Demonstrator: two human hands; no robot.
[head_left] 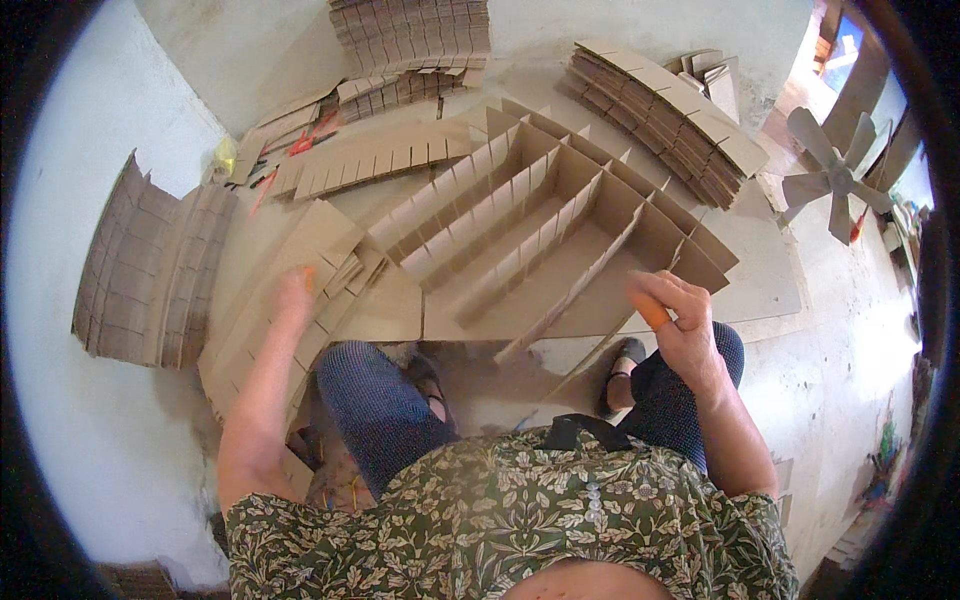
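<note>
Cardboard grid [530,248], plain brown, right fingers [653,311] half-curled beside it, left fingers [308,281] over slotted strips [315,235], both grips unclear.

I can read no words, labels, brands, numbers or signs anywhere: none on the cardboard grid [612,208] in front of me, none on the stack of slotted strips [668,118] beyond it. The blue-and-white patch [845,48] at upper right is too small to make out.

Wkshp, per cardbd divider grid [618,204] & slotted stacks [660,122].
</note>
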